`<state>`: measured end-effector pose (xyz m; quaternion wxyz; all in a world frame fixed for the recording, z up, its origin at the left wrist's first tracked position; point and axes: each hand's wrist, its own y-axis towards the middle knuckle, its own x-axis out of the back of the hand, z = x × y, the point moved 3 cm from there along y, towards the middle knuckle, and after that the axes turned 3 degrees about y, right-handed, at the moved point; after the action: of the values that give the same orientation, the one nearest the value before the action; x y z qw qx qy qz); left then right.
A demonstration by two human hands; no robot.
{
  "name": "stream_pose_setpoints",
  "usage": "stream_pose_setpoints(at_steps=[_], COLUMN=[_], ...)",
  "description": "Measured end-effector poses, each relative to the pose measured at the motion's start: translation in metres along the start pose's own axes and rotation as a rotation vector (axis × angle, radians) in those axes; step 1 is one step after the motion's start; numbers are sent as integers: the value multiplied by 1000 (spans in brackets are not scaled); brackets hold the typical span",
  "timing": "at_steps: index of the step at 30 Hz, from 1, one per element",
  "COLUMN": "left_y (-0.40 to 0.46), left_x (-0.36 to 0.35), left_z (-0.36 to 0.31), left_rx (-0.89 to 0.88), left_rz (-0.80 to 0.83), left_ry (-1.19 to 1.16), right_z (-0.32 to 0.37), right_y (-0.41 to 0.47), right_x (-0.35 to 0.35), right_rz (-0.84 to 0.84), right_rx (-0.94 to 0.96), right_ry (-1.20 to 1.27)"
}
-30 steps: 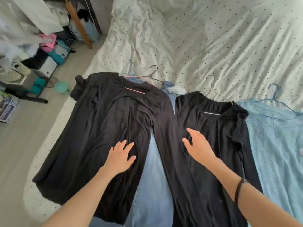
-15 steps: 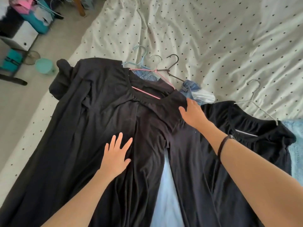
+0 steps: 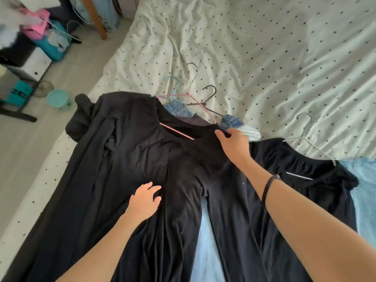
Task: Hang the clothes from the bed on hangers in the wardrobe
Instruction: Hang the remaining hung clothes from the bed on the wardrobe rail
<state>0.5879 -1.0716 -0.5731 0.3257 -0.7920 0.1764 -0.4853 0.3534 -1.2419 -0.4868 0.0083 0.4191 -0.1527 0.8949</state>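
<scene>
1. Bed (image 3: 264,47): covered by a white sheet with small dark dots; it fills the far and right parts of the scene.
2. Large black garment (image 3: 126,159): spread flat on the near left of the bed, its neckline toward the far side, threaded on a pink hanger (image 3: 189,98).
3. Left hand (image 3: 145,200): rests on the front of the large black garment, fingers loosely bent and spread, gripping nothing.
4. Right hand (image 3: 234,145): at the right shoulder of the same garment near the neckline; whether the fingers pinch the cloth or only press it cannot be told. A dark band (image 3: 268,186) circles the wrist.
5. Second black garment (image 3: 305,180): just right of the first, on a pale wire hanger (image 3: 305,135).
6. Light blue knit (image 3: 364,190): at the right edge, beside the second garment.
7. Blue hanger (image 3: 175,82) and black hanger (image 3: 209,94): beside the pink one, with denim (image 3: 179,108) beneath.
8. Floor (image 3: 26,159): left of the bed, with a teal cup (image 3: 58,98).
</scene>
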Motion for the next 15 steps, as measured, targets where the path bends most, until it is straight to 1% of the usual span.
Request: stream_pose_setpoints(at_steps=[2,5,9,11,12,15], left_y=[-19,-57,-109,-136,-148,-181], left_x=[8,30,88,109,116,122], left_z=[-13,-47,-117,-148,-163,-208], left_rx=[-22,-182,-371,-416,-438,-548], left_rz=[-205,-479,-773,-864,-887,-900], left_ry=[-82,-125,-231,-225,-186,50], right_z=[1,-11,-46,-62,-68,-84], right_y=[-22,-65,-135,-173,-190,-238], right_x=[26,73,136,168,186,244], right_rz=[-78,-143,-216,-239,-262,-341], right_rx=[25,46,-52,-69,-59,-12], right_ry=[0,39,122,141,149,103])
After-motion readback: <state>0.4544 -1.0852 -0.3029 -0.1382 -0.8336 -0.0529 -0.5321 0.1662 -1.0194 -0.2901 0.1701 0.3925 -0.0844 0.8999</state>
